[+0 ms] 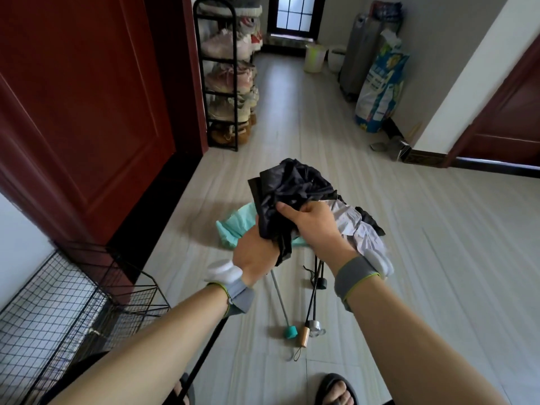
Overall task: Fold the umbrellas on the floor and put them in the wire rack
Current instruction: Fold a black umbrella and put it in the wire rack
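Observation:
I hold a black umbrella (292, 185) in front of me, its crumpled canopy bunched up above the floor. My left hand (254, 255) grips the canopy from below and my right hand (309, 223) clasps it from the right. Its black shaft (204, 349) slants down toward my feet. On the floor beneath lie a mint-green umbrella (233, 226) with a teal handle (290, 331), and a pale lilac umbrella (362, 232) with a wooden handle (305, 336). The black wire rack (73, 305) stands at the lower left by the wall.
A red door (81, 112) fills the left wall. A black shoe rack (228, 74) full of shoes stands beyond it. Buckets (314, 57), a suitcase and a printed sack (380, 89) line the far right wall. My sandalled feet (336, 393) are at the bottom edge.

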